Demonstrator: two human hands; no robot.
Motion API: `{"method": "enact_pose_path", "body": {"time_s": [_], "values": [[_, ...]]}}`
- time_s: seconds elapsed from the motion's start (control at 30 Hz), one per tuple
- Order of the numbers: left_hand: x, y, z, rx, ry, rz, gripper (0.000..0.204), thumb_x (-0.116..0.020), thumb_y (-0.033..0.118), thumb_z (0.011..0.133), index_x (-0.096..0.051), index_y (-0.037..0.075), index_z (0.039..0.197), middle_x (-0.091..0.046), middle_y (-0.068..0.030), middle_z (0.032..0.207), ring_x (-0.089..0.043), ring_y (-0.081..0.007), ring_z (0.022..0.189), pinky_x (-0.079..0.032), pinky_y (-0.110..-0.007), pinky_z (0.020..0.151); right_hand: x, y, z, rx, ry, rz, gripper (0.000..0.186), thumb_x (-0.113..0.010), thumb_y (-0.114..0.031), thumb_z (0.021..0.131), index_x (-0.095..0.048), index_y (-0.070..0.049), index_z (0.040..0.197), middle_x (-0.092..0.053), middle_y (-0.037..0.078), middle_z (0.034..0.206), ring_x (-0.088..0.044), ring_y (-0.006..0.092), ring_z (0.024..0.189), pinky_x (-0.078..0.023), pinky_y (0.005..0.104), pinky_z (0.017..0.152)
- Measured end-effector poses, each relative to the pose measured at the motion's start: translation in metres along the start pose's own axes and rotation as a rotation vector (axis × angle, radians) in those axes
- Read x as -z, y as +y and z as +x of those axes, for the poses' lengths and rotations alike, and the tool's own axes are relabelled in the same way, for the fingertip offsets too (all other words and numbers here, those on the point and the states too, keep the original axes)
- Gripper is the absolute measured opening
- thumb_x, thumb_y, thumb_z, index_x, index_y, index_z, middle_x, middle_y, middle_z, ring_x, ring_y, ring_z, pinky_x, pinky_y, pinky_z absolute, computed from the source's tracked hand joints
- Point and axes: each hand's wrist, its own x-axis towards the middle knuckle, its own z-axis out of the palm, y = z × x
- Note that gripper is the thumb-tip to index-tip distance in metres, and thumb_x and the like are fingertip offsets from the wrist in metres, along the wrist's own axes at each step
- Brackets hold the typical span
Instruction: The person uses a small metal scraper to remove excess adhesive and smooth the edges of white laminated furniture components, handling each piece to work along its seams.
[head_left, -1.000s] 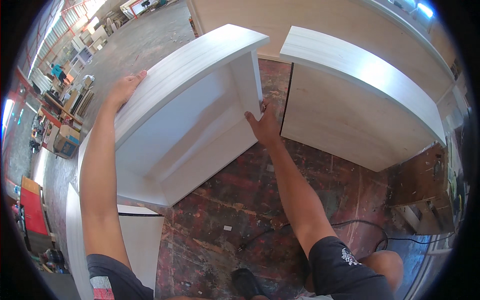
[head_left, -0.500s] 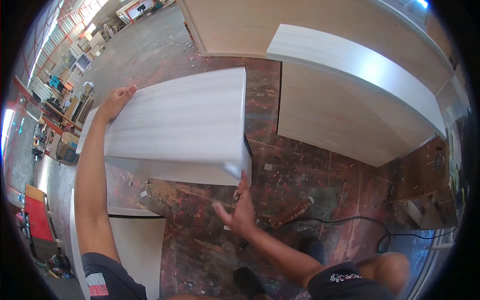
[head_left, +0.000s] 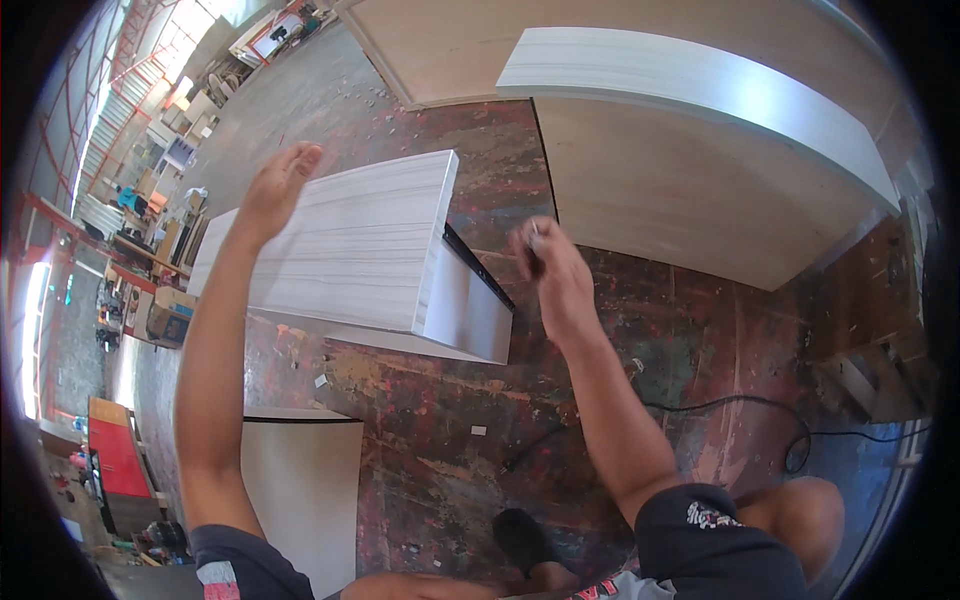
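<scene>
A white wood-grained furniture piece (head_left: pixel 350 240) with a broad flat top stands on the floor ahead of me. A black strip (head_left: pixel 480 268) runs along its right end. My left hand (head_left: pixel 275 195) is over its far left part, fingers stretched out and holding nothing; whether it touches the surface is hard to tell. To the right of the piece, apart from it, my right hand (head_left: pixel 555 275) is closed around something small with a shiny bit showing. That thing is blurred and mostly hidden by the fingers.
A larger panel unit (head_left: pixel 660 190) with a white curved-looking top stands at the right. Another white panel (head_left: pixel 300 500) with a dark edge is near my left arm. A black cable (head_left: pixel 740 400) lies on the stained floor (head_left: pixel 440 470). Cardboard boxes (head_left: pixel 170 315) are at the left.
My right hand has moved up and away from the furniture piece's near right corner. The left hand has come off the far edge and shifted right. The piece sits lower and turned, showing its right end.
</scene>
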Motion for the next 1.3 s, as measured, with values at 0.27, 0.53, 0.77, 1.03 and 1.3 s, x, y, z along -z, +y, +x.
{"method": "enact_pose_path", "body": {"time_s": [0.27,0.53,0.77,1.03,1.3], "values": [[-0.037,0.072,-0.024,0.046,0.045,-0.015,0.058,-0.057,0.056,0.106,-0.071,0.002,0.124,-0.073,-0.0207,0.120,-0.069,-0.0338,0.117,-0.050,-0.040,0.103,-0.044,-0.015,0.080,0.023,0.025,0.071,0.025,-0.068,-0.014,0.105,-0.066,0.001,0.125,-0.074,0.003,0.096,-0.058,0.0063,0.075,-0.048,0.0231,0.066],[-0.043,0.072,-0.027,0.081,0.107,-0.084,0.054,-0.061,0.052,0.105,-0.074,0.001,0.117,-0.074,-0.0201,0.114,-0.070,-0.0327,0.112,-0.051,-0.040,0.100,-0.055,-0.007,0.075,-0.021,0.097,0.143,0.027,-0.073,-0.015,0.102,-0.068,0.002,0.122,-0.076,0.004,0.095,-0.061,0.0074,0.077,-0.048,0.0235,0.065],[-0.042,0.075,-0.026,0.095,0.105,-0.080,0.052,-0.062,0.050,0.105,-0.074,0.001,0.116,-0.075,-0.0198,0.113,-0.070,-0.0323,0.110,-0.051,-0.039,0.099,-0.063,-0.008,0.074,-0.021,0.136,0.126,0.025,-0.074,-0.019,0.102,-0.069,0.000,0.120,-0.077,0.005,0.096,-0.065,0.0093,0.079,-0.050,0.0255,0.069],[-0.047,0.072,-0.025,0.094,0.109,-0.090,0.053,-0.062,0.050,0.104,-0.074,0.001,0.116,-0.075,-0.0202,0.113,-0.071,-0.0332,0.109,-0.052,-0.040,0.097,-0.061,-0.007,0.078,0.054,0.141,0.028,0.021,-0.073,-0.015,0.103,-0.071,-0.001,0.119,-0.079,0.008,0.095,-0.070,0.0100,0.086,-0.052,0.0259,0.074],[-0.045,0.071,-0.026,0.108,0.118,-0.091,0.053,-0.063,0.052,0.104,-0.075,0.001,0.117,-0.075,-0.0210,0.115,-0.071,-0.0340,0.110,-0.052,-0.041,0.098,-0.063,-0.004,0.071,0.112,0.137,-0.047,0.022,-0.072,-0.014,0.103,-0.071,0.000,0.120,-0.079,0.009,0.095,-0.071,0.0103,0.087,-0.052,0.0264,0.077]]}}
